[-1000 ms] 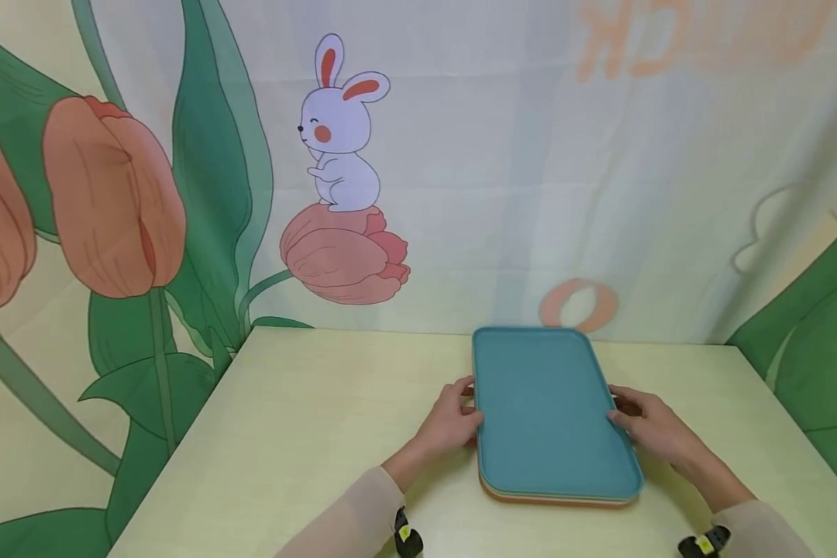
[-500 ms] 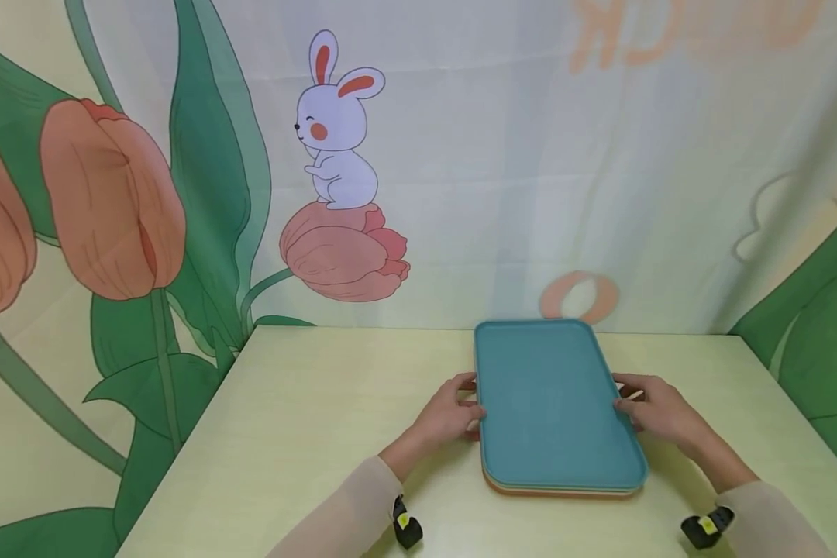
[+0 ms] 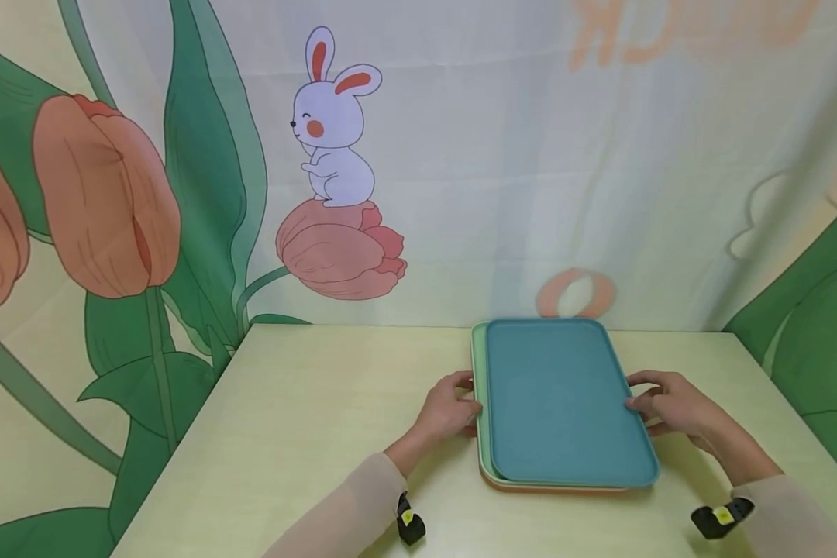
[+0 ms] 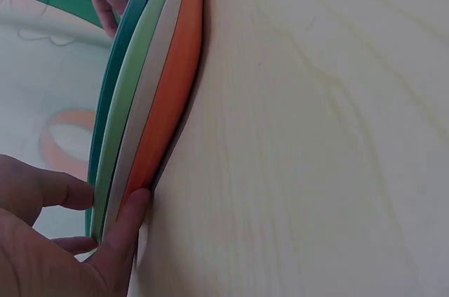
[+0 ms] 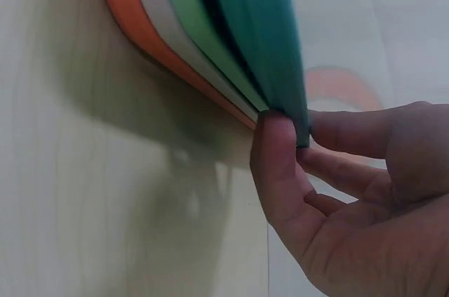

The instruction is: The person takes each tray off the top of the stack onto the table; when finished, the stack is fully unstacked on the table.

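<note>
Flat rectangular trays lie stacked on the table, the blue tray (image 3: 565, 399) uppermost. Under it come a light green tray (image 3: 483, 395), a beige tray (image 5: 160, 12) and an orange tray (image 5: 125, 12) at the bottom. My right hand (image 3: 673, 404) pinches the blue tray's right edge, which juts out past the trays below. At the opposite side, my left hand (image 3: 446, 407) grips the left edges of the lower trays, with fingertips on the green and orange rims. A strip of the green tray shows to the left of the blue one.
The pale wooden table (image 3: 321, 403) ends at a fabric backdrop (image 3: 460, 155) printed with tulips and a rabbit. Both forearms wear light sleeves, and a black wrist camera (image 3: 410, 523) hangs below the left cuff.
The blue tray has slid right on the stack, uncovering the green tray's left edge. My right hand has moved right with it, while my left hand has stayed at the stack's left side.
</note>
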The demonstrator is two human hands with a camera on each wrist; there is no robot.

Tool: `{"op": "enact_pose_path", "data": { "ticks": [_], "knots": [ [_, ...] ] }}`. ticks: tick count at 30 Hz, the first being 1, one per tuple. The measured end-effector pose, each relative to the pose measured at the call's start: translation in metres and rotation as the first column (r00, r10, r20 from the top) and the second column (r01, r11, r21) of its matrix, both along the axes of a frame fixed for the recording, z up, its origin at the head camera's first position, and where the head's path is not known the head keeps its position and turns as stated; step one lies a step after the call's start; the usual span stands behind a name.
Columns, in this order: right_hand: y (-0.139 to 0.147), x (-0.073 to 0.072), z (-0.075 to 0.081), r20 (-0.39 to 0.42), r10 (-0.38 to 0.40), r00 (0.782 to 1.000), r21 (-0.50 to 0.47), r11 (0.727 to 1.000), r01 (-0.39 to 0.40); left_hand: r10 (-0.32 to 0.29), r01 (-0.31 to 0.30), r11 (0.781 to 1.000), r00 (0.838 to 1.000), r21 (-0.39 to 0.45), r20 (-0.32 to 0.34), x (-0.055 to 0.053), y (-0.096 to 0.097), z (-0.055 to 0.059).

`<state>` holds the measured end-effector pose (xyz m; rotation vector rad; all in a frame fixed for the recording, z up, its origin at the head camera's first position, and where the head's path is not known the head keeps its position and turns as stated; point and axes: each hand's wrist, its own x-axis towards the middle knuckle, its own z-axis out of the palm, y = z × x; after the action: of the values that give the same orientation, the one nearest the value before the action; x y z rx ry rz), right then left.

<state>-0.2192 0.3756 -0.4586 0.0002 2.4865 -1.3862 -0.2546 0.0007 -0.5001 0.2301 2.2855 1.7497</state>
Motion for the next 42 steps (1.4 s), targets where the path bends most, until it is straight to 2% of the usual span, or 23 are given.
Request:
{"op": "enact_pose_path", "data": {
  "ticks": [6,10,14,20,28,33,38,42],
  "knots": [
    [0.0,0.001,-0.005,0.007,-0.01,1.0,-0.03,0.999,0.01,0.052,-0.053,0.998,0.998,-0.043,-0.021,-0.002,0.001,-0.004],
    [0.001,0.005,-0.008,-0.009,-0.022,1.0,-0.034,0.999,0.021,0.041,-0.042,0.998,0.999,-0.042,-0.019,-0.001,0.001,-0.005],
    [0.008,0.009,-0.012,-0.016,-0.045,0.999,-0.059,0.997,0.044,0.015,-0.015,1.0,1.0,-0.005,0.005,0.001,0.001,-0.005],
    [0.031,0.014,-0.015,0.003,-0.074,0.997,-0.095,0.993,0.074,-0.003,0.002,0.999,0.999,0.032,0.035,-0.002,0.003,-0.002],
    [0.071,0.018,-0.01,-0.001,-0.099,0.995,0.006,0.995,0.099,-0.024,0.022,0.999,0.999,0.033,0.036,-0.003,-0.001,-0.002],
    [0.096,0.021,-0.008,-0.012,-0.121,0.993,0.03,0.992,0.121,-0.038,0.036,0.998,0.998,0.042,0.043,-0.004,-0.003,-0.003],
    [0.114,0.021,-0.013,-0.035,-0.185,0.982,0.052,0.981,0.186,-0.042,0.039,0.998,0.998,0.051,0.044,-0.004,-0.004,-0.002],
    [0.128,0.02,-0.021,-0.052,-0.271,0.961,0.023,0.962,0.272,-0.042,0.039,0.997,0.998,0.061,0.045,-0.004,-0.005,-0.002]
  ]
}}
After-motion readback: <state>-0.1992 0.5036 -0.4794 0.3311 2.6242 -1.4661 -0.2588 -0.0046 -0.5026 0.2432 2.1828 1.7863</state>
